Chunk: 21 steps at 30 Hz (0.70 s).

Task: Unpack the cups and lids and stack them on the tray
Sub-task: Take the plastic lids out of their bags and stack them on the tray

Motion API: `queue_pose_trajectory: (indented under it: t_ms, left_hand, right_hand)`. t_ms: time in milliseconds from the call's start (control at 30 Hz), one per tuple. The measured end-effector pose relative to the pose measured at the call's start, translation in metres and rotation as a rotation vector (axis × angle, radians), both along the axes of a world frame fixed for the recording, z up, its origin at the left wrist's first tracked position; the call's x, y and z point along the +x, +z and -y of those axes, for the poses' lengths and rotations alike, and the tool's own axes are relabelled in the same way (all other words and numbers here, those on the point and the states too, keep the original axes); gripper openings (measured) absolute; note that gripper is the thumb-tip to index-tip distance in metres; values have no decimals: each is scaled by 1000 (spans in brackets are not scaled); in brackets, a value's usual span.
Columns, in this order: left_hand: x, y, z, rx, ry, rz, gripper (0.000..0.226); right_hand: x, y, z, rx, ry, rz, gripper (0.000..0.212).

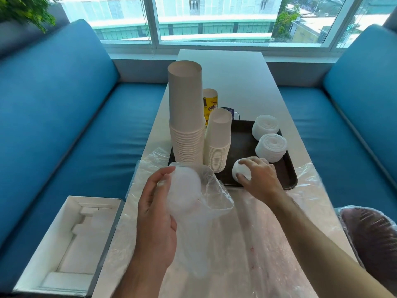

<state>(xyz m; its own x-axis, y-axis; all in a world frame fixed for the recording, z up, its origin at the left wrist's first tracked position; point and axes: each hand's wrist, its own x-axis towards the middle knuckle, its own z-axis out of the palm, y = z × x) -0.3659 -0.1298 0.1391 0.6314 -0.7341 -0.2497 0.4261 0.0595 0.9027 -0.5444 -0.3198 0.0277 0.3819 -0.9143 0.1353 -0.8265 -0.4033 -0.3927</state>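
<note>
Blue bench seats (64, 117) down the left and right sides of the frame, flanking a long white table (227, 78) that runs from the window at top centre to the bottom edge. Far half of the tabletop bare; near half under crumpled clear plastic wrap (253, 244), spilling past both long edges.

At frame centre, a dark brown tray (242, 145), its left rim close to the table's left edge, its near rim touching the wrap. Open tray floor in the middle, between cups on the left and lids on the right.

On the tray's left part, a tall stack of white paper cups (187, 117), upside down, rims banded low. Just right of it, a shorter stack of smaller white cups (219, 138). Behind these, a yellow printed cup stack (210, 102).

Lower left, beside the table edge, an open white box (64, 248).

Along the tray's right rim, two short stacks of white lids (271, 147).

Left hand (156, 216), lower centre, curled round a clear plastic sleeve of lids (184, 192), raised above the wrap just short of the tray's near left corner. Right hand (261, 179), fingers curved over and gripping a small stack of white lids (241, 172) at the tray's near edge.
</note>
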Motion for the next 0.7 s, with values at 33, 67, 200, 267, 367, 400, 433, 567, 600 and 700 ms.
queue_pose_trajectory:
  t_ms: [33, 67, 200, 267, 367, 400, 433, 567, 600, 700]
  left_hand:
    - [0, 0, 0, -1, -4, 7, 25]
    - [-1, -1, -1, -5, -9, 15, 24]
    - [-4, 1, -2, -2, -30, 64, 25]
    - [-7, 3, -1, -21, -38, 83, 23]
    - [-8, 4, -1, -46, -71, 82, 22]
    - [-8, 4, 0, -50, -80, 78, 22]
    - [-8, 4, 0, -50, -85, 81, 21]
    - [-7, 7, -2, -36, -68, 124, 22]
    - [-7, 6, -3, -33, -63, 124, 22]
    - [-6, 5, -4, -26, -57, 104, 20]
  right_hand:
    - [3, 9, -4, -21, -5, 85, 35]
    - [7, 19, -10, -53, 4, 193, 32]
    - [28, 68, -44, -168, 92, 548, 27]
    - [39, 89, -63, -186, 204, 595, 27]
    - [49, 104, -83, -165, 397, 536, 30]
    - [52, 105, -87, -142, 428, 507, 33]
    - [53, 105, -89, -120, 442, 478, 36]
    - [58, 101, -96, -97, 460, 430, 40]
    - [59, 101, -97, -102, 464, 435, 40]
    - [60, 100, -101, -133, 462, 458, 40]
